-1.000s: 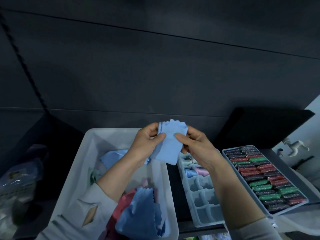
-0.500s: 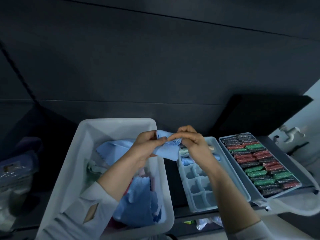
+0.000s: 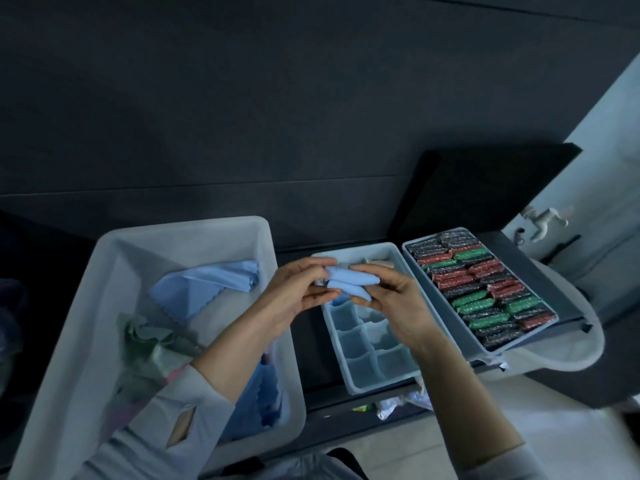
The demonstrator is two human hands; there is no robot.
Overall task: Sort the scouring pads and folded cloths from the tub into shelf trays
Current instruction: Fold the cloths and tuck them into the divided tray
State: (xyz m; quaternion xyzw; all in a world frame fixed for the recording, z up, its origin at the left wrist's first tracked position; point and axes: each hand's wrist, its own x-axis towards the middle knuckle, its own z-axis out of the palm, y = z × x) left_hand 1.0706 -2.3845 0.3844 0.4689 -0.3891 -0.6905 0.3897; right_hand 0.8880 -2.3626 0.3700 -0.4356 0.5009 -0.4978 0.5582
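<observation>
A small light-blue cloth (image 3: pixel 349 282), folded into a tight roll, is held between both hands above the far end of the divided tray (image 3: pixel 375 375). My left hand (image 3: pixel 298 292) pinches its left end and my right hand (image 3: pixel 391 299) grips its right side. The tray has square compartments; those nearest me look bare, the far ones hold folded cloths partly hidden by my hands. The white tub (image 3: pixel 104 306) on the left holds loose blue, green and pink cloths. A flat tray (image 3: pixel 412 261) on the right is packed with rows of red, green and dark scouring pads (image 3: pixel 481 289).
Both trays sit on a dark shelf (image 3: pixel 540 271) against a dark wall. A white wall with a small hook (image 3: pixel 543 220) is at the far right. Wrappers (image 3: pixel 391 407) lie below the shelf's front edge. A pale floor shows at the lower right.
The blue cloth hung flat and open between my hands a second ago; now it is folded into a compact roll, and both hands have shifted right from over the tub to over the divided tray.
</observation>
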